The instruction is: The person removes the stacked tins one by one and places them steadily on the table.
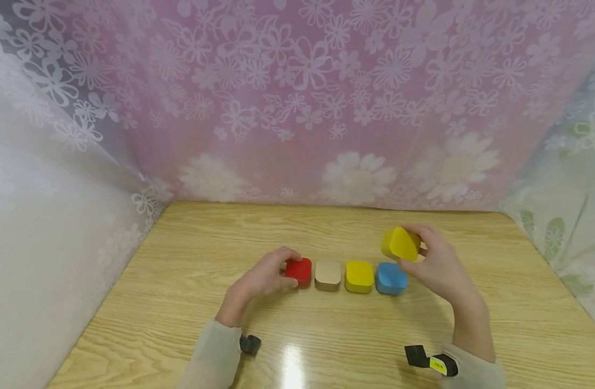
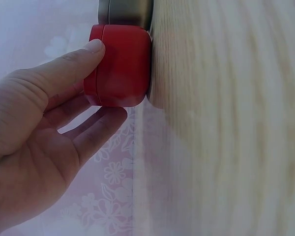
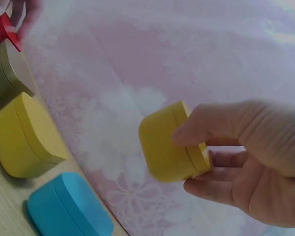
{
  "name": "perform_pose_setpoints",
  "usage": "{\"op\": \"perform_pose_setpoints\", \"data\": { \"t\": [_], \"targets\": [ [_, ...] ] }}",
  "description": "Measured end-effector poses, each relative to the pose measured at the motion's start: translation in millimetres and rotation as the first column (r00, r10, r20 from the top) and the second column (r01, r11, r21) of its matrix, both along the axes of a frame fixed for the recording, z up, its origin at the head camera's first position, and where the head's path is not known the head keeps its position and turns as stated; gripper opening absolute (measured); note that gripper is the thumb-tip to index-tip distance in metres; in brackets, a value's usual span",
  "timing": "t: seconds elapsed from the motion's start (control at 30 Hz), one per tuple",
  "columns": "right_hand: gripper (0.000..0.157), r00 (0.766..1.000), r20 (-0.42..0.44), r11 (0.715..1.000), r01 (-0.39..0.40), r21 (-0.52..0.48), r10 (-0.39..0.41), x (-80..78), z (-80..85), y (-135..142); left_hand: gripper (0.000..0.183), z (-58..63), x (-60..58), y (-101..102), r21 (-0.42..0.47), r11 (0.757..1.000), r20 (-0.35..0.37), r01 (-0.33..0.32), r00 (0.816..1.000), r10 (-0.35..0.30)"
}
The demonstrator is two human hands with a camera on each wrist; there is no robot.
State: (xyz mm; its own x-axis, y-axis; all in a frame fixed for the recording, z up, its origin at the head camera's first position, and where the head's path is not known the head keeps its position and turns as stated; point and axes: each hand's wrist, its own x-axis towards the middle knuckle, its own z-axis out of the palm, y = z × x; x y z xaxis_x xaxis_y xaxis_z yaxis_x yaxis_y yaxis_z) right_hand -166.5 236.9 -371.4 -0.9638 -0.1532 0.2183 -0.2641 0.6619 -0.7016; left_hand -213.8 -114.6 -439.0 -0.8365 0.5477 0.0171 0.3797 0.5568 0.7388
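My left hand (image 1: pixel 268 273) grips a small red lidded tin (image 1: pixel 299 272) with rounded corners, thumb on the near side and fingers on the far side. In the left wrist view, the thumb presses by the lid seam of the red tin (image 2: pixel 123 66), which stands on the table. My right hand (image 1: pixel 438 265) pinches a yellow lidded tin (image 1: pixel 401 244) and holds it tilted above the table. In the right wrist view, the thumb lies across the lid seam of this yellow tin (image 3: pixel 162 145). Just below it in the head view stands a blue tin (image 1: pixel 391 279).
Between the red and blue tins stand a beige-gold tin (image 1: pixel 328 275) and another yellow tin (image 1: pixel 359 277), all in one row on the wooden table (image 1: pixel 326 329). A pink flowered curtain (image 1: pixel 297 108) hangs behind the table, with pale curtains at both sides.
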Motion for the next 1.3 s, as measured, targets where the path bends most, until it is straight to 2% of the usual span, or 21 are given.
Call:
{"op": "perform_pose_setpoints", "data": {
  "t": [0.17,0.6,0.8,1.0,1.3],
  "targets": [
    [0.07,0.999,0.028,0.999,0.027,0.04,-0.028,2.8,1.3,9.8,0.045,-0.9,0.7,-0.2,-0.005,1.0,-0.007,-0.004,1.0,0.004],
    [0.07,0.992,0.018,0.977,0.118,0.177,-0.123,8.9,-1.8,37.8,0.045,-1.4,-1.0,-0.4,-0.004,1.0,-0.005,0.001,1.0,-0.001],
    [0.072,0.981,0.097,0.965,0.142,0.221,-0.167,12.7,-7.5,52.3,0.045,-1.2,0.1,-0.9,0.008,1.0,0.018,0.0,1.0,0.0],
    [0.07,0.972,0.185,0.962,0.096,0.254,-0.146,10.1,-14.8,59.0,0.045,-2.1,0.8,-1.1,0.002,1.0,0.016,0.0,1.0,0.0],
    [0.066,0.978,0.199,0.965,0.005,0.263,-0.06,3.1,-30.3,58.0,0.043,-2.4,0.0,-0.2,-0.001,1.0,-0.004,0.005,1.0,-0.005]
  ]
}}
